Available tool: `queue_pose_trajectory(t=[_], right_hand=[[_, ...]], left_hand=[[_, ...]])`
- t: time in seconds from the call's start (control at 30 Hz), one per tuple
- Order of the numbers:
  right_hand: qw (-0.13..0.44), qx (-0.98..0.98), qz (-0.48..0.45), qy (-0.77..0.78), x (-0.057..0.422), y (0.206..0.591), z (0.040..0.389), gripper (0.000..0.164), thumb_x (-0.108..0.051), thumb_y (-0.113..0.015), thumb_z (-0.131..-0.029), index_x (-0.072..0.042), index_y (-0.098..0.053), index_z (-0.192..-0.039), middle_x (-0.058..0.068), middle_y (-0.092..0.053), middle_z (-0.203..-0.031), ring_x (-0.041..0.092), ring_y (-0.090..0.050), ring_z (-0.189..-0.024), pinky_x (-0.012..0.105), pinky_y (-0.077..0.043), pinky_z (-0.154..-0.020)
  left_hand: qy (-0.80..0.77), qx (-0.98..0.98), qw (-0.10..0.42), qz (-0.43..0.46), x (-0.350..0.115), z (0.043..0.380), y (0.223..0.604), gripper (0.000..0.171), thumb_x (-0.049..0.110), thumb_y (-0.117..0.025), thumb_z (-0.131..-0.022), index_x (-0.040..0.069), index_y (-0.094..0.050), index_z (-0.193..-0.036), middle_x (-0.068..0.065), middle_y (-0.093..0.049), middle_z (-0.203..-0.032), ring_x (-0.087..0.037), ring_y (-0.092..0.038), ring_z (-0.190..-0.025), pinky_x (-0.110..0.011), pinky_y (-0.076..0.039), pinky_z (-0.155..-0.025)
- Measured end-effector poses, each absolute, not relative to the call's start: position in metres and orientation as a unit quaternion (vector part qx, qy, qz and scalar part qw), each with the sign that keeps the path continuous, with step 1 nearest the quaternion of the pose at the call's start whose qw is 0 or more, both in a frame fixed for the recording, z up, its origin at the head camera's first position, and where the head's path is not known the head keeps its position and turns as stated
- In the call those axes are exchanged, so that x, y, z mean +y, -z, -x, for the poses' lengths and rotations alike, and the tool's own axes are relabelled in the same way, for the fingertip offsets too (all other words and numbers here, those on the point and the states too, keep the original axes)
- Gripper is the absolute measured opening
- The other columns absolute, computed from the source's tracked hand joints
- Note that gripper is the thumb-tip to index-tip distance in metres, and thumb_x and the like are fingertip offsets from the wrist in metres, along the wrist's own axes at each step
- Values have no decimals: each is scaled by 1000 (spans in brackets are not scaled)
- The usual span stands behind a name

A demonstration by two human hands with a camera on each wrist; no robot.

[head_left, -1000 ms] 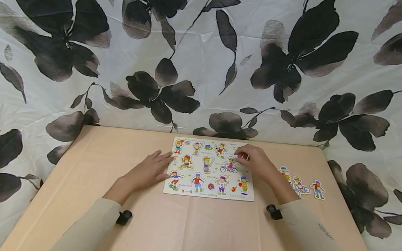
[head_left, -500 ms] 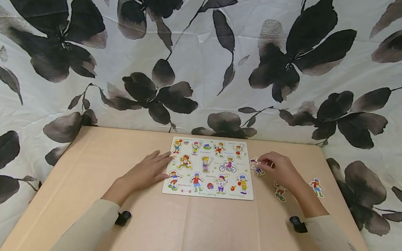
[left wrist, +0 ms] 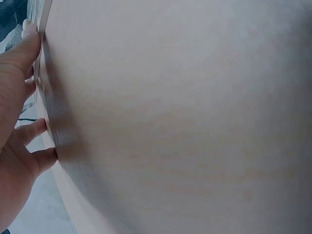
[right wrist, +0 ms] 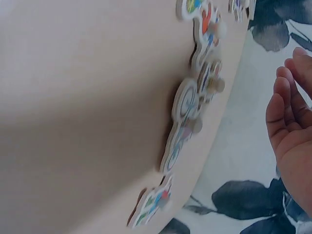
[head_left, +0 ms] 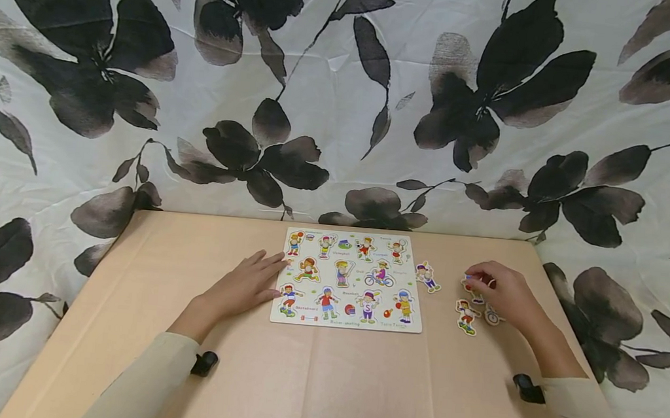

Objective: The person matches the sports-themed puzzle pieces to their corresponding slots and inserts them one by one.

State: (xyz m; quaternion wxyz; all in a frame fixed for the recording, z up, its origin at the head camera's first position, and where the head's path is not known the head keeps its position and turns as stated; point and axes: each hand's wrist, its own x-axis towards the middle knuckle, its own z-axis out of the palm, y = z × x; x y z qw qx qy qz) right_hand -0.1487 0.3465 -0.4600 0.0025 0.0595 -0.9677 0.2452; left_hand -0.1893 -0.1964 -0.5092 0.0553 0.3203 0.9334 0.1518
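Note:
My left hand (head_left: 246,282) rests with straight fingers at the left edge of a white puzzle board (head_left: 320,280) printed with children doing sports. In the left wrist view its fingers (left wrist: 30,51) touch the board's edge. My right hand (head_left: 505,292) hovers over loose puzzle pieces, fingers loosely bent and nothing between them in the right wrist view. Below it lie a skateboarder piece (head_left: 467,318) and a bicycle piece (head_left: 492,315), partly covered. Another piece (head_left: 473,293) shows under the fingertips. A purple-clad figure piece (head_left: 427,277) lies beside the board's right edge.
Each loose piece carries a small knob (right wrist: 217,84), seen in the right wrist view. The tan table (head_left: 356,388) ends at its back edge against a white cloth (head_left: 343,105) with dark flowers. A black strap device (head_left: 529,388) sits at my right wrist.
My right hand has moved right, from the board's upper right corner, past the purple-clad piece, to above the loose pieces. My left hand stays at the board's left edge.

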Motion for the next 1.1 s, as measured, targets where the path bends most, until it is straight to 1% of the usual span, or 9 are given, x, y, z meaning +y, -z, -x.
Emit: queue_pose_trajectory(t=[0.23,0.43,0.67,0.83,0.97,1.1], right_hand=[[26,-969,-61,-236,362,467,146,19,-17,-74,-97,-6,-74,-112,8,-71,-102,19,-60,-85,22,-51,-68],[28,-970,-53,-237,371,470,143,19,-17,-72,-98,-6,-74,-113,9,-71,-103,20,-60,-86,24,-50,-68],[23,-971,-34,-235,377,475,140,21,-19,-73,-98,-5,-74,-113,11,-71,-103,21,-61,-86,21,-50,-66],[24,-969,-41,-242,374,478,141,21,-17,-73,-97,-3,-73,-113,11,-71,-101,20,-60,-85,21,-50,-66],[28,-966,-63,-247,366,482,147,19,-13,-75,-95,-2,-74,-110,8,-69,-94,18,-61,-82,23,-51,-66],[19,-966,-75,-248,359,485,152,20,-12,-77,-94,-2,-73,-111,6,-68,-93,17,-61,-82,23,-52,-67]], left_hand=[[-155,934,60,-317,-197,189,509,68,41,-66,-101,10,-44,-158,-10,-36,-167,-52,-29,-152,-64,-26,-124],[-148,937,63,-311,-196,188,510,67,41,-64,-102,12,-43,-158,-9,-34,-168,-51,-27,-153,-65,-26,-124],[-151,937,65,-307,-195,188,511,66,39,-63,-102,11,-42,-158,-9,-33,-168,-51,-27,-153,-65,-25,-124],[-149,938,62,-306,-196,188,511,66,40,-63,-102,11,-43,-158,-9,-34,-168,-51,-27,-153,-65,-25,-124],[-151,937,61,-308,-196,188,511,66,40,-62,-103,11,-43,-158,-9,-34,-168,-51,-28,-152,-65,-25,-124],[-147,937,60,-311,-195,188,512,65,39,-61,-103,10,-42,-158,-9,-33,-168,-51,-28,-152,-65,-25,-124]])
